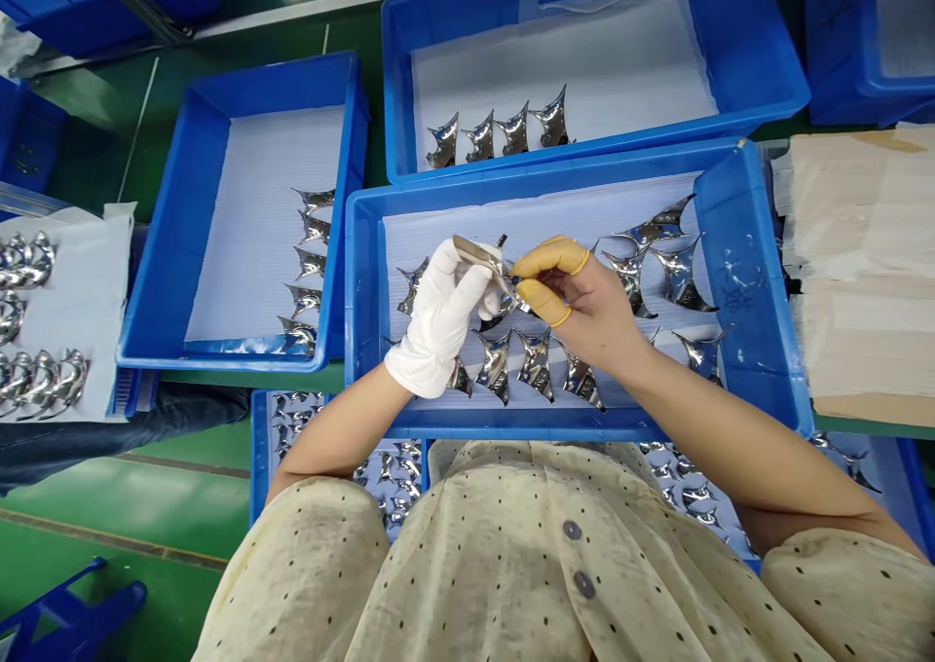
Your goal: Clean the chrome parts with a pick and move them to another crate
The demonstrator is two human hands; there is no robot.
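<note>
We look down on our two hands, meeting above a long blue plastic bin (584, 426). The grip of our left hand (430, 336), in a white cloth glove, pinches a curved, mirror-bright metal piece (478, 255) that is held up over the bin's middle; the gloved fingers cover much of it, so we cannot make out its full outline. Our right hand (595, 302) is bare except for yellow finger covers (562, 253) on thumb and forefinger. Its grip pinches a small dark blue item (515, 280) against the held piece, too hidden by the fingertips for us to identify. Beneath, shiny, pointed silver metal parts (536, 365) lie on a white ridged liner (430, 224); our hands and forearms hide some of them, so we cannot count the rows. Beyond stands a second blue plastic bin (745, 39) with four similar parts (515, 128) along its near side. To the left, a third blue plastic bin (175, 214) has a column of parts (311, 265) by its right wall, partly covered by the rim. At the far left, shiny curved parts on a white sheet (94, 302) are cut off by the edge of view, as is a stack of tan cardboard (866, 263) at right. Our cream dotted shirt (474, 555) blocks most of the lower trays (398, 482).
</note>
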